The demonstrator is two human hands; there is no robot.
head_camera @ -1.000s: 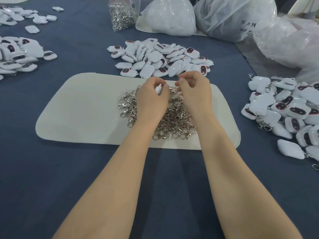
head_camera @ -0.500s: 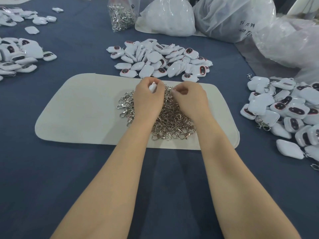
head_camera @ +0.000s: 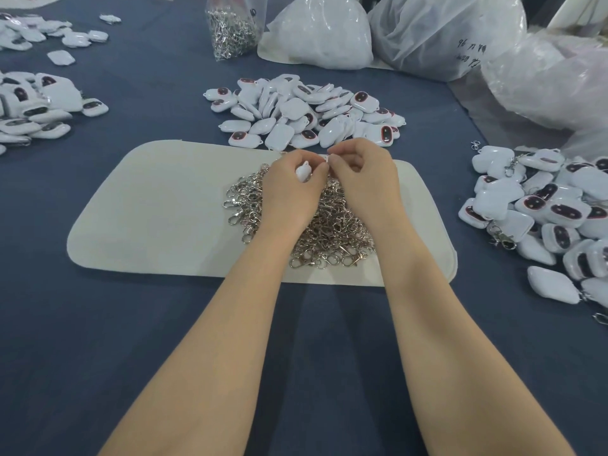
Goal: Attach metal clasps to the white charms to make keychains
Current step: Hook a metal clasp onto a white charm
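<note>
Head view, clear bag [head_camera: 243, 9] standing, metal clasps [head_camera: 230, 39] inside

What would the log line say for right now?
step: clasp fitting | left hand: holds white charm | right hand: pinches small part at charm | below: clasp pile on cream mat

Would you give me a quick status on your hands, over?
Left hand grips charm. Right hand pinches small bit, likely clasp, beside it. Nothing in the way.
</note>
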